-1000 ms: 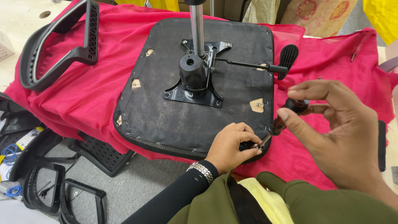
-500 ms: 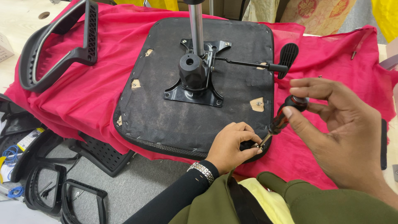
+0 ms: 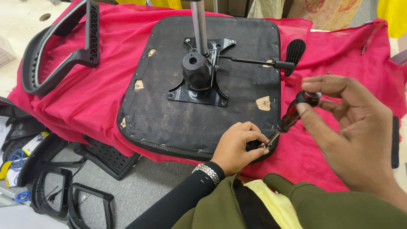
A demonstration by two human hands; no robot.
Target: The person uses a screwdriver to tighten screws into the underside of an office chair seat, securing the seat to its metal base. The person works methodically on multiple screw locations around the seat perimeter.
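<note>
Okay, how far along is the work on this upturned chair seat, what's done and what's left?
Done: the seat lies upside down on the red cloth with the metal mechanism plate bolted on. In hand: the right hand holds a screwdriver with its tip at the near seat edge, where the left hand pinches a small part. Left: one armrest lies loose on the cloth, unattached.

A light wooden table (image 3: 17, 25) carries a rumpled red cloth (image 3: 110, 97), spread beneath the upturned black chair seat (image 3: 203, 114).
</note>
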